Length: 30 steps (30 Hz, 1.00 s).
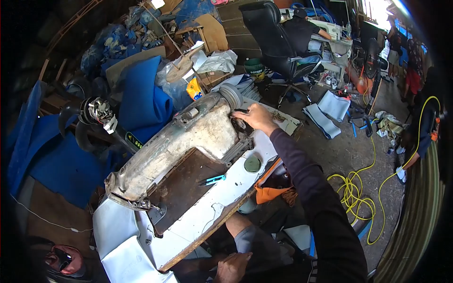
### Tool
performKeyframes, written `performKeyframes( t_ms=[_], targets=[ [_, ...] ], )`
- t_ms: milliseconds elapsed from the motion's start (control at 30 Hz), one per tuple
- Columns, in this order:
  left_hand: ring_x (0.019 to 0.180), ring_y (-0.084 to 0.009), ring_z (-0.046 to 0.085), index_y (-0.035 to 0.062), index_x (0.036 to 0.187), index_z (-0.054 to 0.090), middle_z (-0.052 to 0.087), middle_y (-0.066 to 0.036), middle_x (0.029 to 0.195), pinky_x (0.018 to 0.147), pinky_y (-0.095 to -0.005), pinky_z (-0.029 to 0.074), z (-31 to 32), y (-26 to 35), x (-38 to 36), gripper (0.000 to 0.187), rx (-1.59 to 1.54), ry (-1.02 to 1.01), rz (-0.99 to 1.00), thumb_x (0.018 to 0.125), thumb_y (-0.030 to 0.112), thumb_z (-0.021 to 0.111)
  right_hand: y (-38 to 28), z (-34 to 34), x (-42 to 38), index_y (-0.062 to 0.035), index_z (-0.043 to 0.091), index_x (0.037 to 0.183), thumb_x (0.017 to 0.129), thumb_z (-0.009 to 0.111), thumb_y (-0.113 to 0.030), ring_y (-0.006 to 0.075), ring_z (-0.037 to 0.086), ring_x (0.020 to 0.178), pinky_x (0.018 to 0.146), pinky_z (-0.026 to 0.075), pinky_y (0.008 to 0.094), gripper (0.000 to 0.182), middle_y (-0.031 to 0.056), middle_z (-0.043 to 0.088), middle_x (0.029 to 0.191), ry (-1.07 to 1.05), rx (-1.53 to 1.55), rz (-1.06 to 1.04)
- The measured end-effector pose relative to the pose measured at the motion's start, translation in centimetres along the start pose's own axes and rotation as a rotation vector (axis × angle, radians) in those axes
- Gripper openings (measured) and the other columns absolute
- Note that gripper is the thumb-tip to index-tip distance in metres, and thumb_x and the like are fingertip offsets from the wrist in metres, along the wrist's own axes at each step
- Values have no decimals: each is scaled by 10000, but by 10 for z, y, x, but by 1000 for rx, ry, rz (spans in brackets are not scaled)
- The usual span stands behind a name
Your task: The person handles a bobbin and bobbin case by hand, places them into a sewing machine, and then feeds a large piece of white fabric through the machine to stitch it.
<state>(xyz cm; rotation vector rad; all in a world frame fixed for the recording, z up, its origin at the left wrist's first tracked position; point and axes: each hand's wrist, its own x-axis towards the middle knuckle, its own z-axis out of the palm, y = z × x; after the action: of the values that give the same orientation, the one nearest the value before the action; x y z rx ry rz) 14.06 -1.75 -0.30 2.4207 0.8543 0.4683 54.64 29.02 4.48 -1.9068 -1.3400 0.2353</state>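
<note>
- Right hand (255,116) reaches forward to the handwheel end of the worn grey-white metal sewing machine (188,146), fingers curled and touching the machine body just below the ribbed grey round handwheel (231,95); a thin dark object sticks out by the fingertips, cannot tell if it is pinched.
- Right arm in a long dark sleeve (311,188) stretches across from lower right.
- Left hand (232,267) sits low at the bottom edge, resting on the person's knee, fingers loosely bent, holding nothing visible.
- Sewing machine lies diagonally on the scuffed white surface (236,181), handwheel end upper right, needle end lower left; dark brown rusty base plate (188,186) under its arm.
- Small blue-handled snips (211,179) lie on the base plate edge, apart from both hands.
- Round grey-green disc (252,163) lies on the surface right of the machine, near the right forearm.
- Orange cloth (269,191) hangs below the surface edge.
- Yellow coiled cable (354,193) lies on the floor to the right.
- Black office chair (273,40) stands behind, with a person in dark clothes (302,28) seated at a far bench.
- Blue fabric pile (141,99) sits left of the machine.
</note>
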Motion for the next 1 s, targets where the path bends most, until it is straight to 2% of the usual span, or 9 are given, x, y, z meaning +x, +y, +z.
performKeyframes(
  t_ms=[167, 200, 267, 467, 567, 667, 700, 800, 1000],
  targets=[
    [829, -405, 718, -31, 1069, 728, 730, -236, 949, 702, -463, 584, 8, 6, -8, 188, -53, 103, 29, 909, 10, 638, 29, -2, 0, 79, 720, 832, 762, 828, -650, 330, 723, 686, 659, 563, 442, 740, 226, 696, 719, 6, 218, -119],
    [820, -401, 719, -31, 1064, 730, 731, -234, 941, 696, -460, 585, 8, 8, -9, 183, -53, 104, 28, 910, 11, 640, 32, -16, -5, 80, 708, 900, 842, 827, -503, 239, 715, 637, 593, 565, 380, 597, 147, 693, 716, -161, 325, 23],
    [809, -393, 723, -32, 1058, 732, 734, -231, 935, 689, -456, 588, 9, 9, -11, 173, -70, 111, 45, 913, 19, 652, 63, -17, -4, 47, 704, 987, 906, 799, -366, 178, 695, 597, 559, 577, 329, 431, 66, 671, 707, -307, 593, 91],
    [797, -374, 723, -16, 1058, 738, 738, -209, 933, 696, -452, 590, 10, 17, -12, 169, -51, 137, 99, 912, 47, 679, 62, -29, -19, -29, 662, 1031, 980, 706, -206, 183, 710, 741, 701, 643, 417, 190, 11, 651, 824, -418, 854, 251],
    [795, -362, 721, -7, 1065, 737, 736, -195, 919, 704, -440, 589, 18, 18, -8, 171, -32, 105, 152, 916, 50, 674, 70, -20, -21, -48, 644, 1000, 1000, 677, -220, 163, 700, 757, 732, 639, 475, 175, -4, 623, 786, -433, 1182, 357],
    [795, -356, 719, -9, 1073, 730, 732, -187, 901, 710, -430, 587, 17, 24, -5, 173, -43, 90, 176, 924, 50, 665, 91, -13, -11, -77, 644, 961, 995, 686, -223, 133, 637, 697, 778, 634, 517, 156, -25, 555, 736, -551, 1289, 369],
    [795, -355, 718, -12, 1076, 727, 730, -186, 896, 713, -427, 587, 17, 25, -5, 173, -52, 88, 178, 928, 50, 663, 86, -17, -13, -59, 661, 983, 949, 750, -222, 106, 566, 627, 714, 645, 477, 189, -37, 492, 708, -525, 1231, 386],
    [799, -358, 718, -18, 1073, 725, 730, -187, 895, 711, -431, 585, 17, 19, -12, 171, -12, 94, 173, 931, 53, 662, 62, -28, -21, -57, 688, 1024, 918, 791, -294, 103, 526, 598, 635, 609, 389, 279, -55, 512, 707, -362, 698, 264],
    [815, -355, 724, -22, 1056, 729, 741, -191, 919, 705, -431, 581, 13, 19, -18, 157, -28, 123, 139, 933, 55, 670, 45, -17, -10, 3, 740, 985, 872, 838, -377, 102, 569, 577, 517, 551, 298, 409, 8, 628, 741, -180, 308, 232]
  ],
)
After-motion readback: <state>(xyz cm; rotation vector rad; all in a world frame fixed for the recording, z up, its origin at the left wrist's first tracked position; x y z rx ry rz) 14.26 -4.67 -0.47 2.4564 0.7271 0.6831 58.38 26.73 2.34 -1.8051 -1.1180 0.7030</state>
